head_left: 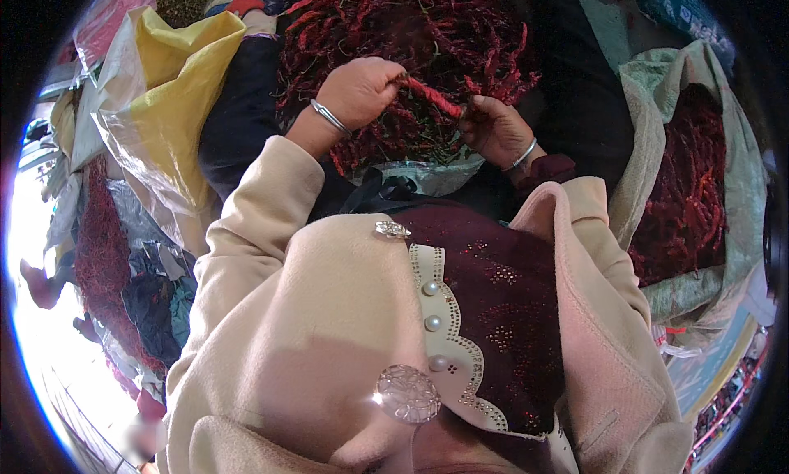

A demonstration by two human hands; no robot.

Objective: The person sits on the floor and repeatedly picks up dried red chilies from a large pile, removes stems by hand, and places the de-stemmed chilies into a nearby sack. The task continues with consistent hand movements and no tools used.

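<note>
A long, wrinkled red dried chili pepper (434, 98) stretches at a slant between my two hands. My left hand (363, 88), with a silver bangle at the wrist, pinches its upper end between thumb and fingers. The lower end is in the fingertips of my right hand (498, 132), which also wears a bangle. Below both hands, between my legs, lies a large heap of dark red dried chilies with stems (394, 30). A few chilies stick up just behind my right thumb. My left palm is hidden.
An open white woven sack with a yellow lining (179, 61) stands by my left leg. By my right leg, an open pale woven sack (644, 104) holds red chilies (684, 209). Clear plastic sheeting (425, 173) lies at the heap's near edge. Further left is a reddish mesh bag (102, 246).
</note>
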